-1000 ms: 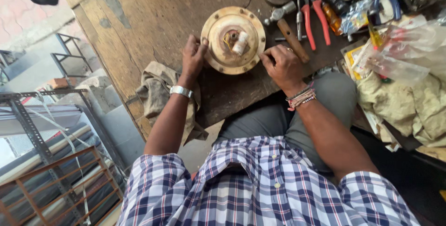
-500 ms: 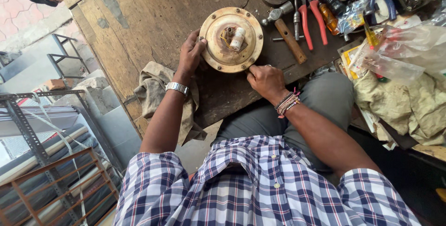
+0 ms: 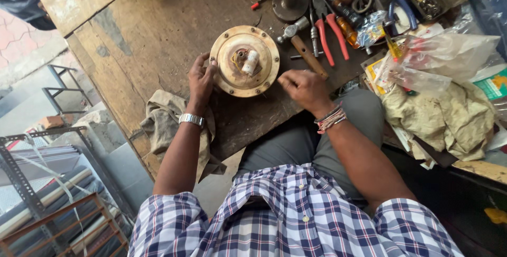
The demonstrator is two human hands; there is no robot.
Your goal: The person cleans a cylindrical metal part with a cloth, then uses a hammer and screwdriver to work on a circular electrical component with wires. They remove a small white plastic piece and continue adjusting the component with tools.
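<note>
A round cream-coloured motor housing (image 3: 227, 67) lies flat on the dark wooden workbench (image 3: 158, 30), with a small white cylinder (image 3: 250, 62) and wires at its centre. My left hand (image 3: 201, 81) rests against the housing's left rim, fingers curled on its edge. A little right of the housing, my right hand (image 3: 303, 89) hovers just off the rim with its fingers pinched together; whether it holds something small I cannot tell. A metal watch sits on my left wrist, thread bands on my right.
A wooden-handled hammer (image 3: 306, 53) and red-handled pliers (image 3: 330, 32) lie right of the housing, with a metal stand base (image 3: 290, 3), bottles and plastic bags (image 3: 443, 56) beyond. A dirty rag (image 3: 163, 122) hangs over the bench's near edge. Crumpled cloth (image 3: 449, 117) lies at right. Metal racks (image 3: 47, 204) stand below left.
My right hand has come off the housing's right rim and drawn back toward me, fingers pinched. My left hand stays on the left rim. The camera view has shifted slightly.
</note>
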